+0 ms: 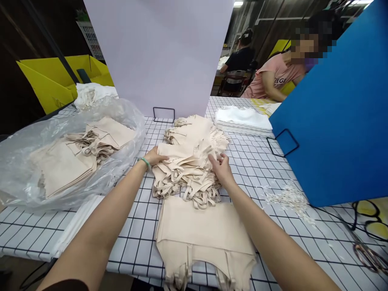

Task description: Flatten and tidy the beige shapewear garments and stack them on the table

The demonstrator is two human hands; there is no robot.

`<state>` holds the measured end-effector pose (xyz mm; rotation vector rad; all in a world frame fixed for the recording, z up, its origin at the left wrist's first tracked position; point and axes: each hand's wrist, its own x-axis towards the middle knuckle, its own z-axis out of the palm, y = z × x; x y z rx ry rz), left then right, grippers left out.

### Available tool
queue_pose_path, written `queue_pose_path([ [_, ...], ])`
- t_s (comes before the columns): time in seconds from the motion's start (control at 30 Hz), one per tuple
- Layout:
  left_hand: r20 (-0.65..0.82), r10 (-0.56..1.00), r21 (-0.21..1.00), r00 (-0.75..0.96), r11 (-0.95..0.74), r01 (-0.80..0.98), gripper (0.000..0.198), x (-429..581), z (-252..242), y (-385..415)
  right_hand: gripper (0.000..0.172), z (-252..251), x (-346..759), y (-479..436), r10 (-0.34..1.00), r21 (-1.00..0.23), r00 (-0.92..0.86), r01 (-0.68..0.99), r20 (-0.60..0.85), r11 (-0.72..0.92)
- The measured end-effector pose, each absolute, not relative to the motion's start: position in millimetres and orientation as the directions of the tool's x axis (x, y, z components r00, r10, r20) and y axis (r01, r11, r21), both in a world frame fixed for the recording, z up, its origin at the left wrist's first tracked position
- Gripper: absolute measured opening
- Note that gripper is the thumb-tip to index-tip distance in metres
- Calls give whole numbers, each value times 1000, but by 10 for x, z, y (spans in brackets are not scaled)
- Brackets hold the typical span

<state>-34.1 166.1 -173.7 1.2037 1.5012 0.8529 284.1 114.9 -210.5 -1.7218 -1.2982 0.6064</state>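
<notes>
Here we are over the white tablecloth [138, 232] with its black grid, and both bare hands are at the middle heap of beige cloth pieces [182, 165], right in front of us. We see the left hand [155, 157], a green bracelet [146, 163] at its wrist, on the heap's left edge: thumb laid over the top cloth, the other fingertips hidden, so we cannot tell whether they pinch it. Across on the right side, the right hand [222, 169] touches the heap with its thumb; its fingers are bent and set a little apart from that thumb, and we cannot tell whether any cloth is caught between them.

Nearer to us lies a flatter stack of beige pieces [206, 226], straps toward the near edge. Over on the left, we have a clear plastic bag [130, 111] with more beige cloth [68, 165] inside, and a yellow bin [42, 83] beyond. Far side, a pale panel [160, 52] stands upright behind the heap. Far right of it, we spot a white cloth stack [242, 121]; nearer on the right come a blue panel [330, 129], white scraps [289, 200] and scissors [368, 256]. Beyond, a person in pink [273, 74] leans over the work.
</notes>
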Motion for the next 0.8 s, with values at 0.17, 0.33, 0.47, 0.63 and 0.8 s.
queue_pose_path([
  [0.17, -114, 989, 937, -91, 138, 321, 68, -89, -1908, 1827, 75, -2103, 2687, 1351, 961, -806, 257, 587, 99, -74],
  [0.33, 2, 993, 934, -114, 39, 355, 60, 54, -1987, 2063, 72, -2052, 2712, 1779, 969, -788, 191, 616, 154, 4],
  [0.47, 34, 993, 904, -115, 18, 427, 66, -33, -1867, 2117, 76, -1928, 2800, 1809, 970, -767, 165, 641, 179, 33],
  [0.63, 266, 964, 708, 13, -205, 675, 69, -78, -1627, 1731, 67, -1716, 2900, 1405, 892, -470, -131, 812, 433, 347],
  [0.8, 157, 814, 306, 559, -578, 756, 44, 7, -1512, 1159, 62, -1499, 2767, 1117, 826, -200, -514, 806, 233, 558],
])
